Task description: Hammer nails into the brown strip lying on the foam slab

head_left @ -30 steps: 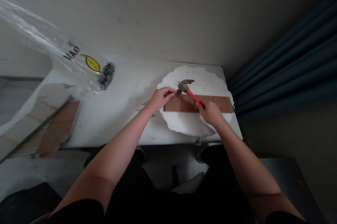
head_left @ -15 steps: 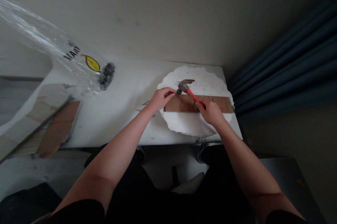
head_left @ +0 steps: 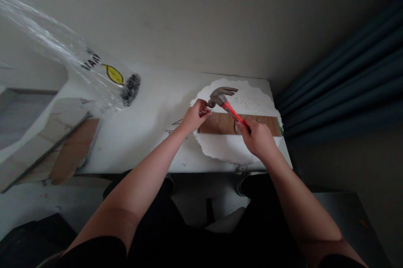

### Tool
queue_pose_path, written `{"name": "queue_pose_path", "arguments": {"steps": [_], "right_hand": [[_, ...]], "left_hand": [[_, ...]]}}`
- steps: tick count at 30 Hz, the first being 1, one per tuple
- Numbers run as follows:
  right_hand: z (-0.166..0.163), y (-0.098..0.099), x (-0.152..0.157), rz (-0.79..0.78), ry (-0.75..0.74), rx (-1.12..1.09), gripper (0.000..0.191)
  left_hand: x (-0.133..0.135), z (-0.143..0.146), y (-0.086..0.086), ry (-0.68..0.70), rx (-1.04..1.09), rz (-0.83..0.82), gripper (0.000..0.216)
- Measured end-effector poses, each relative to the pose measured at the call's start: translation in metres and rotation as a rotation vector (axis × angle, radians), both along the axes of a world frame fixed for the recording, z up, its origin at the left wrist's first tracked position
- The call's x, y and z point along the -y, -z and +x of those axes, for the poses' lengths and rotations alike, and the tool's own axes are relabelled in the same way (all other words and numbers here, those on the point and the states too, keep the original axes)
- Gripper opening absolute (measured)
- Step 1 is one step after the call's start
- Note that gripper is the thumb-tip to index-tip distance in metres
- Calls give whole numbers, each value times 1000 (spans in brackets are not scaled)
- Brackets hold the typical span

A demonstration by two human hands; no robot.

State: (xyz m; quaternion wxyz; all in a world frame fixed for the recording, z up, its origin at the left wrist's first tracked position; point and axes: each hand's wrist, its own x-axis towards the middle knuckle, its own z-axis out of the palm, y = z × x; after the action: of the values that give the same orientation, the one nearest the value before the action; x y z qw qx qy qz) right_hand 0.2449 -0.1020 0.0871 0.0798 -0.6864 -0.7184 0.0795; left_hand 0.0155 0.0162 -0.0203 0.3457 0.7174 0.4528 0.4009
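A claw hammer (head_left: 231,110) with a red handle is gripped in my right hand (head_left: 258,137), its grey head raised over the left part of a brown wooden board (head_left: 220,123). The board lies on a rough-edged white sheet (head_left: 217,148). My left hand (head_left: 195,116) is at the board's far left corner, thumb and fingers pinched together right beside the hammer's face. Whatever the pinch holds is too small to make out. Long thin nails or wires (head_left: 172,131) lie on the table just left of that hand.
The white table (head_left: 147,134) meets a grey wall behind. Clear printed plastic wrap (head_left: 94,75) lies at the left, with wooden boards (head_left: 75,150) near the table's left end. A dark blue curtain (head_left: 346,71) hangs at the right.
The hammer head has risen a little off the board in my right hand. My left hand stays pinched at the board's left corner. The whole view has shifted slightly.
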Motion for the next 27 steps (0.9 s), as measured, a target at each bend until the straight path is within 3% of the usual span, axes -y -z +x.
{"name": "queue_pose_path", "arguments": {"steps": [9,27], "right_hand": [[0,-8,5,5,-2,10,46],[2,-1,-1,-4,22,-2,47]], "left_hand": [[1,1,0,-11,-4,44,41],[3,2,-4,0,-25,29,39]]}}
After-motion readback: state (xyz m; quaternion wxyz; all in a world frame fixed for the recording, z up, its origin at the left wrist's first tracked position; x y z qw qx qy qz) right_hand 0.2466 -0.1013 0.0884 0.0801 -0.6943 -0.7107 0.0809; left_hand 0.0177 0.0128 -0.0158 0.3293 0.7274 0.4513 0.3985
